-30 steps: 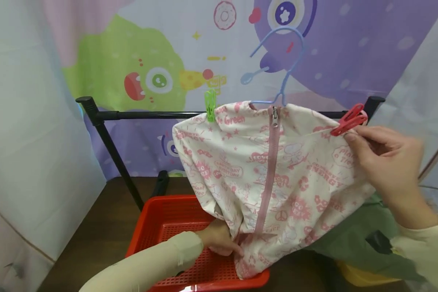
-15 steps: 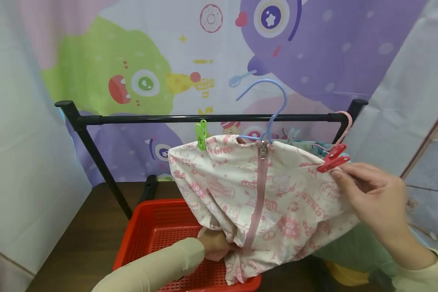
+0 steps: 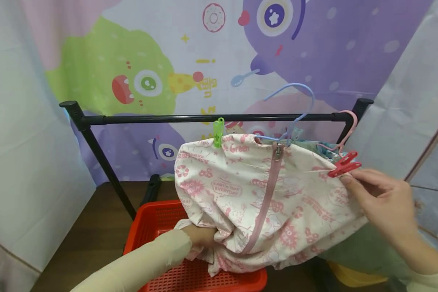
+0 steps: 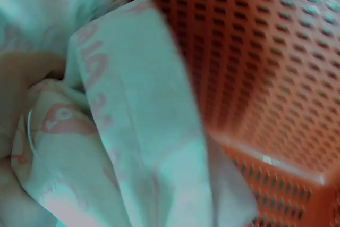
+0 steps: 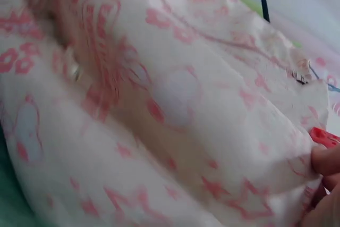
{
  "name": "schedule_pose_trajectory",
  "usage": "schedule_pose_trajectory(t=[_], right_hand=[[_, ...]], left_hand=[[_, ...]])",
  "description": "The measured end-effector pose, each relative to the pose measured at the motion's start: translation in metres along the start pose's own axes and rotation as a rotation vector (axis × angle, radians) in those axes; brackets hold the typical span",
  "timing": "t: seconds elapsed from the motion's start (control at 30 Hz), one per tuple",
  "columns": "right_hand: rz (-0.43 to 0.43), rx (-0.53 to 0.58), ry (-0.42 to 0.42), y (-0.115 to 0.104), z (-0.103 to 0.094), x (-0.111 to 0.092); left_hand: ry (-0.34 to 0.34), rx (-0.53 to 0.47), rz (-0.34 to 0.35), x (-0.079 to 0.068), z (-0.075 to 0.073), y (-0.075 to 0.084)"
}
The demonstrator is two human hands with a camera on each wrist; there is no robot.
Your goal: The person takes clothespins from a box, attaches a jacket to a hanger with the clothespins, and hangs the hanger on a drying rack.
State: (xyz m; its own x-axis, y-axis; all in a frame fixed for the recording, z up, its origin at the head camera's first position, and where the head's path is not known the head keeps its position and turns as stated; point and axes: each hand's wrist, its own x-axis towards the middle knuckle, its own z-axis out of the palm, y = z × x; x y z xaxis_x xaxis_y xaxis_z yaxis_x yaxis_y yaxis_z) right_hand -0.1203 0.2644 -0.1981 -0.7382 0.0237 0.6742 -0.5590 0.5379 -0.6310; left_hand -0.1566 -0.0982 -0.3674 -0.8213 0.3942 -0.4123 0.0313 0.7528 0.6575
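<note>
A white zip jacket (image 3: 241, 194) with pink print hangs on a blue hanger (image 3: 310, 97), whose hook rises above the black rod. My right hand (image 3: 387, 198) pinches the jacket's shoulder beside a red clothespin (image 3: 344, 164); the right wrist view shows thumb and fingers on that cloth. A green clothespin (image 3: 218, 133) clips the other shoulder. Low on the jacket, my left hand (image 3: 200, 236) grips bunched fabric, its fingers partly hidden by folds. In the left wrist view, fingers (image 4: 26, 78) curl round the cloth above the red basket (image 4: 255, 51).
The black rack's rod (image 3: 168, 119) runs behind the jacket. At its right end hangs a pink hanger (image 3: 353, 121) with a bluish-green garment, mostly hidden. A yellow container (image 3: 354, 278) stands at lower right. Behind everything is a printed cloth backdrop (image 3: 160, 24).
The jacket and hanger have come down relative to the rod, then shifted right with my right hand. The hanger's hook leans further right. My left hand has moved slightly left, bunching the lower cloth.
</note>
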Motion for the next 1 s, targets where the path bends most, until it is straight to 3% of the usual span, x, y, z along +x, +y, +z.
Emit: schedule_pose_trajectory(t=[0.07,0.1,0.17,0.27,0.47,0.57,0.73,0.9,1.0], right_hand=[[0.026,-0.091,-0.052,0.006,-0.006,-0.003],[0.037,-0.138,-0.084,0.010,-0.009,-0.004],[0.031,-0.223,-0.122,0.018,-0.016,-0.007],[0.041,-0.322,-0.162,0.029,-0.026,-0.009],[0.097,-0.412,-0.232,0.038,-0.046,-0.010],[0.157,-0.443,-0.247,0.040,-0.055,-0.011],[0.258,-0.506,-0.241,0.040,-0.068,-0.009],[0.243,-0.569,-0.225,0.034,-0.075,-0.006],[0.240,-0.576,-0.226,0.034,-0.076,-0.008]], left_hand=[[-0.028,0.070,-0.009,-0.013,-0.013,0.000],[-0.017,0.199,0.024,-0.019,-0.019,0.000],[-0.022,0.323,0.053,-0.029,-0.030,0.003],[0.038,0.524,0.116,-0.040,-0.042,0.011],[0.159,0.668,0.203,-0.044,-0.061,0.038],[0.218,0.758,0.270,-0.037,-0.067,0.055],[0.377,0.910,0.376,-0.014,-0.073,0.086],[0.531,0.995,0.456,0.023,-0.072,0.125],[0.556,1.058,0.478,0.045,-0.065,0.145]])
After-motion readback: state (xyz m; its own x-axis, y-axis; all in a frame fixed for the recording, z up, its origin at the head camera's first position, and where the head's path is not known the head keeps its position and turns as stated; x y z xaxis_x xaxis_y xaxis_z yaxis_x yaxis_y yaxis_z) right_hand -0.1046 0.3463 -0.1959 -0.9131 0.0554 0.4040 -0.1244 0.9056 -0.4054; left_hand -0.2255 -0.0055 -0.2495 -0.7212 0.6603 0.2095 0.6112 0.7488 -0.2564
